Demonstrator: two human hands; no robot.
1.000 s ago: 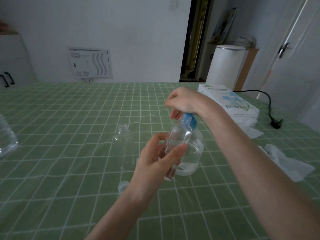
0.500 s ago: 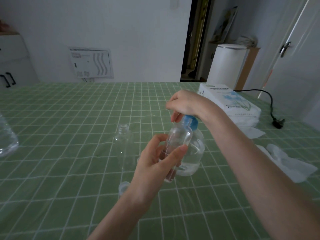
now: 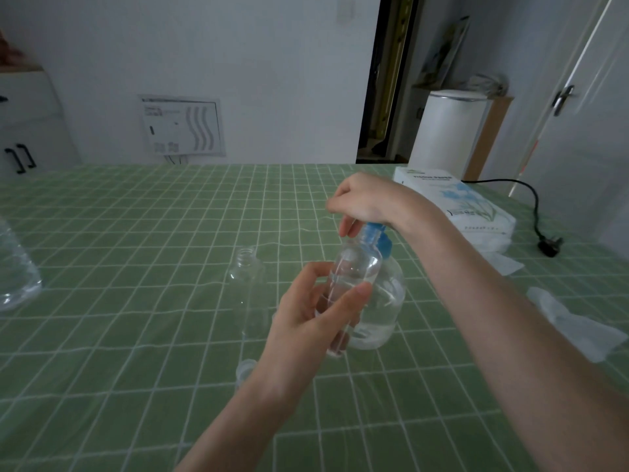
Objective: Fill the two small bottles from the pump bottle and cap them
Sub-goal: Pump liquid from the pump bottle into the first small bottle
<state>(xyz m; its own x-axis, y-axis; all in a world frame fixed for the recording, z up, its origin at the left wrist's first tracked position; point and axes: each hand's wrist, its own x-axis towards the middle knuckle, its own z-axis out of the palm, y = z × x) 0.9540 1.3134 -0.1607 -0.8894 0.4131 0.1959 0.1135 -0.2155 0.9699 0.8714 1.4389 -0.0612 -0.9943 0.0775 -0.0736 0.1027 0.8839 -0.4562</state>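
Green cloth with a white grid (image 3: pixel 136 352) covers the table. At its right side lie a white tissue pack printed with blue flowers (image 3: pixel 456 206), a crumpled white tissue (image 3: pixel 575 321) and a black cable with plug (image 3: pixel 548 247), all well apart from the work. A large clear plastic bottle (image 3: pixel 13 277) is cut off by the left edge. The left forearm hides part of a small clear cap (image 3: pixel 246 366) lying near the front. The left hand (image 3: pixel 306 325) grips a small clear bottle (image 3: pixel 355 267), thumb and fingers curled round its body, holding it tilted with its mouth under the blue pump head (image 3: pixel 374 237); it looks partly filled. The right hand (image 3: pixel 367 199) rests on that pump head with its fingers bent down over it. Behind stands the round clear pump bottle (image 3: pixel 388 311), with clear liquid in its lower part. A second small clear bottle (image 3: pixel 248 284) stands uncapped and empty just left. That makes two small bottles, one pump bottle and one visible cap.
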